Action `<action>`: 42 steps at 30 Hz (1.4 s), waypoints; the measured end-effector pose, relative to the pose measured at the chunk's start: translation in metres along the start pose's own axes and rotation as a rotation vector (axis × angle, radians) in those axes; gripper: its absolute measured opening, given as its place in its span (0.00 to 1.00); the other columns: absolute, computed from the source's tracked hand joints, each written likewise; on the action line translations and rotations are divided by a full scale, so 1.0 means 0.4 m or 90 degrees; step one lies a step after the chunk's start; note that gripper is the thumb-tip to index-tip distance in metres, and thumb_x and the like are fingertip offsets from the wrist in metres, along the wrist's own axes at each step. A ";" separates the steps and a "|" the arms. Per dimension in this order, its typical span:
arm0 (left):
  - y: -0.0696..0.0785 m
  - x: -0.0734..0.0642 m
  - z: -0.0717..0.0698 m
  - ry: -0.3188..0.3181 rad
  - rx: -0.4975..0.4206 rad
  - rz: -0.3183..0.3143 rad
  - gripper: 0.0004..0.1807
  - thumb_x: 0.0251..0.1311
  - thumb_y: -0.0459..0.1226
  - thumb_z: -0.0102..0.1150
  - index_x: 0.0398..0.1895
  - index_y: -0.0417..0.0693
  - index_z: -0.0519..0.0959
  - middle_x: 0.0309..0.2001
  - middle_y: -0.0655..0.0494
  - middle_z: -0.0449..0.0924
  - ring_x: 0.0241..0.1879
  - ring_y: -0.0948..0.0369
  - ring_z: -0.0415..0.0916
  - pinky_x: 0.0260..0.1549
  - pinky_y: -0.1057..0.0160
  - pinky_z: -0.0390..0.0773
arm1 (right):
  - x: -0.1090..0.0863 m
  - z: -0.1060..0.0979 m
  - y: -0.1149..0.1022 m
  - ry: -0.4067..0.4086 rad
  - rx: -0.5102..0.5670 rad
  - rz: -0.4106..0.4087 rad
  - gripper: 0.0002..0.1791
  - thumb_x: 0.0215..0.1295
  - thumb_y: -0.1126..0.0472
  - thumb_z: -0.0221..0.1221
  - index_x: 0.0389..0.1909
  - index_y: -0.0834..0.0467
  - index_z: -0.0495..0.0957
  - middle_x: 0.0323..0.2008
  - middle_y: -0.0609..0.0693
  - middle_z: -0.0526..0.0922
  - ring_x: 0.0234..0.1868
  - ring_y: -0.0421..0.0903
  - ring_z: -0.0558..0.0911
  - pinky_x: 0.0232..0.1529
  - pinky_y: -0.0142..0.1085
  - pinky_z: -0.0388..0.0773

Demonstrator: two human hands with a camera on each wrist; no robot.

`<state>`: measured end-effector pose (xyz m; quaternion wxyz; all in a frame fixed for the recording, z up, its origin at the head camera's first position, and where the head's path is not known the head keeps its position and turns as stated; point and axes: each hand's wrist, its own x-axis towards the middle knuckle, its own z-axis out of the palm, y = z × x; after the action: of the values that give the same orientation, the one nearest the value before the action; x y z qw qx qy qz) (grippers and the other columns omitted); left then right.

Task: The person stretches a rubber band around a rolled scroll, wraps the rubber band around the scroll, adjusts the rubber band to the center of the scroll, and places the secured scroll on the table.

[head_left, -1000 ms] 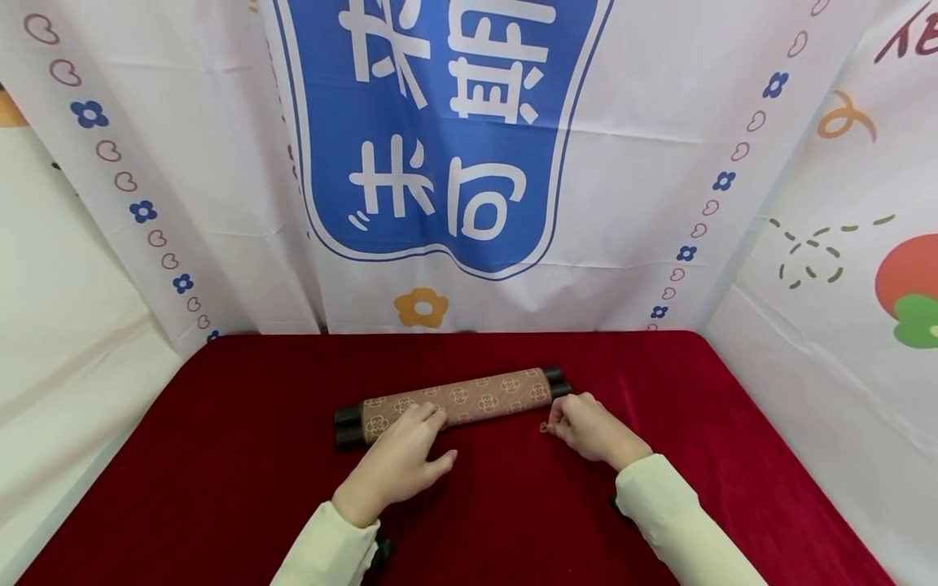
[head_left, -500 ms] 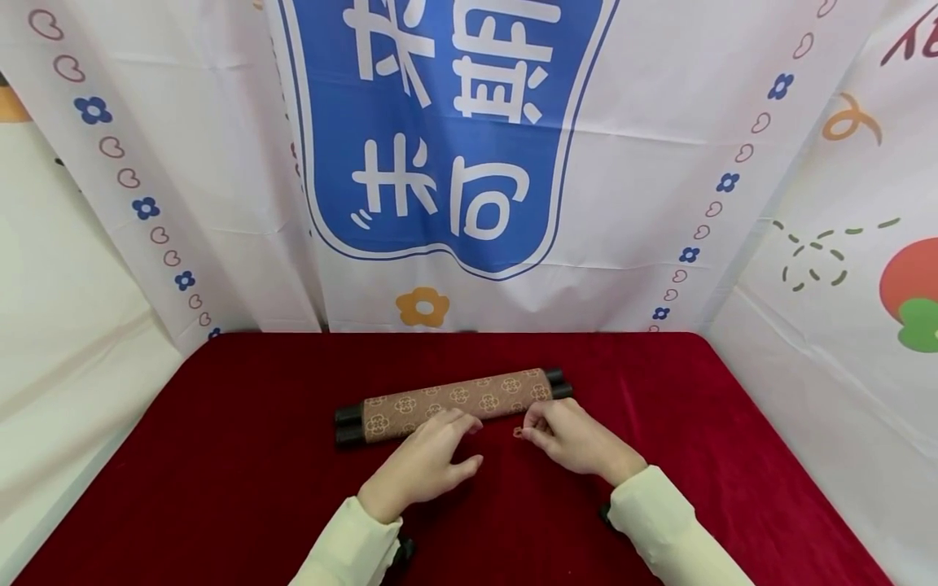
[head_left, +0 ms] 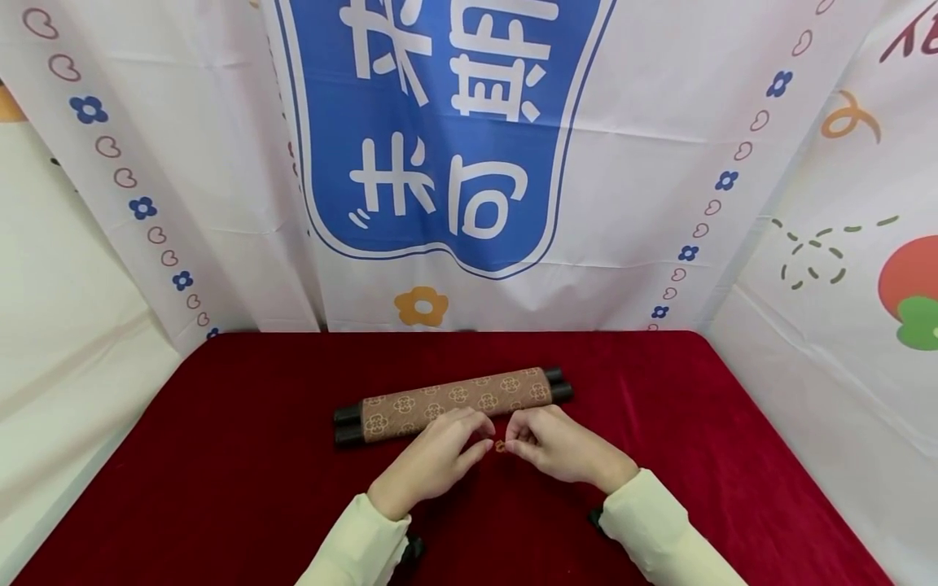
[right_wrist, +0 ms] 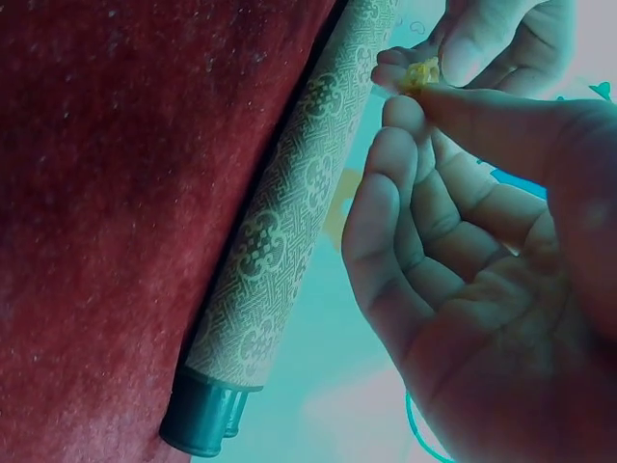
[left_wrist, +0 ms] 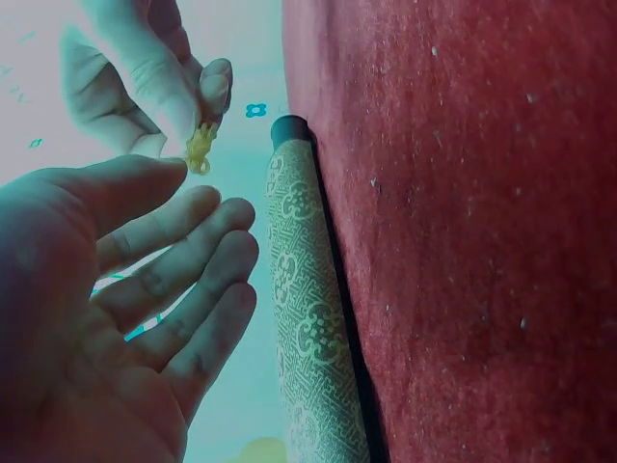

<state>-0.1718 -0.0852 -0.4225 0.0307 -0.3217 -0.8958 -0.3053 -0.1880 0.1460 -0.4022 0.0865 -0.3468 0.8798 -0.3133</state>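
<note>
My right hand pinches a small yellow looped piece between thumb and index fingertip; it looks knotted, and part of it is hidden by the fingers. Facing it, my left hand is held with its fingers loosely bent and the thumb apart from them. In the left wrist view that left thumb tip comes right at the yellow piece. Behind both hands lies a rolled scroll in brown flower-patterned cloth, with black rod ends showing at each side. The left knuckles overlap the scroll's near edge in the head view.
A dark red velvety cloth covers the table under everything. White printed curtains hang along the back and both sides, the rear one bearing a large blue sign.
My right hand has brought the yellow piece leftward from near the scroll's right end. My left hand has come off the scroll and moved right, so the two hands now nearly meet.
</note>
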 end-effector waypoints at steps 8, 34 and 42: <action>-0.002 0.003 0.011 -0.015 0.005 0.013 0.04 0.73 0.34 0.63 0.38 0.54 0.82 0.35 0.66 0.81 0.37 0.64 0.75 0.42 0.64 0.76 | 0.004 0.006 -0.013 -0.009 0.012 -0.021 0.06 0.75 0.67 0.62 0.36 0.59 0.84 0.32 0.51 0.88 0.29 0.30 0.76 0.34 0.27 0.78; -0.029 -0.054 -0.038 -0.059 -0.072 -0.040 0.06 0.73 0.32 0.54 0.36 0.51 0.76 0.28 0.64 0.75 0.26 0.72 0.68 0.29 0.69 0.74 | -0.020 0.002 -0.001 0.030 0.034 -0.021 0.06 0.75 0.63 0.60 0.35 0.51 0.79 0.28 0.40 0.77 0.29 0.32 0.74 0.33 0.28 0.76; -0.020 -0.048 -0.035 -0.011 -0.044 0.016 0.05 0.77 0.33 0.56 0.47 0.47 0.82 0.44 0.56 0.86 0.41 0.66 0.80 0.43 0.61 0.82 | -0.012 0.006 -0.018 -0.008 0.030 -0.056 0.07 0.79 0.59 0.59 0.39 0.55 0.81 0.30 0.39 0.78 0.32 0.31 0.74 0.37 0.28 0.77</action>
<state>-0.1633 -0.1088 -0.4203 0.0157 -0.3368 -0.8807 -0.3328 -0.1796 0.1439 -0.3998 0.0867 -0.3852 0.8553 -0.3355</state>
